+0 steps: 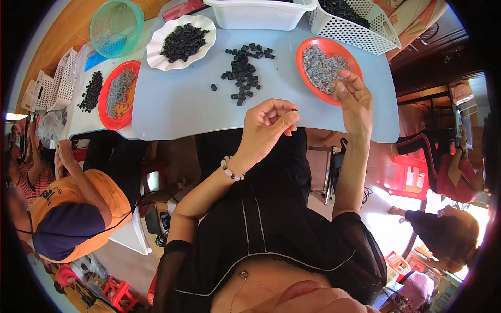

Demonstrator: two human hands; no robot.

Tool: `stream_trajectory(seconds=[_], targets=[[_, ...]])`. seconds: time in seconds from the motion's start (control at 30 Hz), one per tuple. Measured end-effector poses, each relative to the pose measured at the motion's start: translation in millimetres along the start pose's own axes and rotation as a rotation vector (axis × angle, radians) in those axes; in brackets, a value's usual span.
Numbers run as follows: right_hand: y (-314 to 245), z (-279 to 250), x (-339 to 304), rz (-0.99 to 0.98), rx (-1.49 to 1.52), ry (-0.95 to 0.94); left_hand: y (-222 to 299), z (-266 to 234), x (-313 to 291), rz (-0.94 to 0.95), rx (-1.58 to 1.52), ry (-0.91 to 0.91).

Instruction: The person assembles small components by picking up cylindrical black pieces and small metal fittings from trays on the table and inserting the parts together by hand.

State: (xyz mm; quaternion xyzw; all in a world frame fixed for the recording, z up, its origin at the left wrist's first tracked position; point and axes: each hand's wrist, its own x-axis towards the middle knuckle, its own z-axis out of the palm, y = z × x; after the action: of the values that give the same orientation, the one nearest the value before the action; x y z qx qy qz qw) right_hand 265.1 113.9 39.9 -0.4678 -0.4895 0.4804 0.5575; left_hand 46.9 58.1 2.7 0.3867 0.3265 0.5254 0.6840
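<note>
Over the near edge of the table, my left hand (267, 125) is closed in a pinch, with a small dark piece just showing at the thumb and fingertip. My right hand (356, 100) is raised at the near rim of an orange-red plate (356, 64) heaped with small grey metal parts (321, 67). Its thumb and fingers are bent together; whatever is between the tips is too small to make out. Beyond my left hand, small black block-shaped pieces (242, 70) lie loosely spread on the pale blue table (182, 107).
A white scalloped dish (155, 47) of black pieces stands at the far left. A white tub (255, 15) and a perforated white basket (360, 36) line the far edge. On the left table are another red plate (108, 121) and a green basket (138, 23). A person (78, 214) sits at left.
</note>
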Motion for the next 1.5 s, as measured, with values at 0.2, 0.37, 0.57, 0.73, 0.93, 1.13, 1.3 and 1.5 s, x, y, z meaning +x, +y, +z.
stream_trajectory(seconds=[0.2,0.37,0.57,0.73,0.93,1.13,1.3,1.5], targets=[[-6,31,-35,0.068,0.011,-0.218,-6,-6,-14,0.061,-0.071,0.0],[-15,60,-47,0.123,-0.112,-0.305,-6,-16,-27,0.131,-0.113,0.057],[-13,79,-49,0.109,-0.284,-0.383,-5,-27,-38,0.18,-0.088,0.123],[-13,94,-49,0.065,-0.395,-0.421,-9,-38,-43,0.247,-0.066,0.14],[-6,106,-49,-0.021,-0.514,-0.446,-11,-46,-47,0.232,-0.016,0.148],[10,110,-39,0.09,-0.389,-0.562,-14,-52,-49,0.24,-0.122,0.165],[22,114,5,0.056,-0.508,-0.443,-9,-56,-52,0.205,-0.108,0.199],[64,114,83,-0.542,-0.967,-0.215,-8,-63,-56,0.149,-0.069,0.241]])
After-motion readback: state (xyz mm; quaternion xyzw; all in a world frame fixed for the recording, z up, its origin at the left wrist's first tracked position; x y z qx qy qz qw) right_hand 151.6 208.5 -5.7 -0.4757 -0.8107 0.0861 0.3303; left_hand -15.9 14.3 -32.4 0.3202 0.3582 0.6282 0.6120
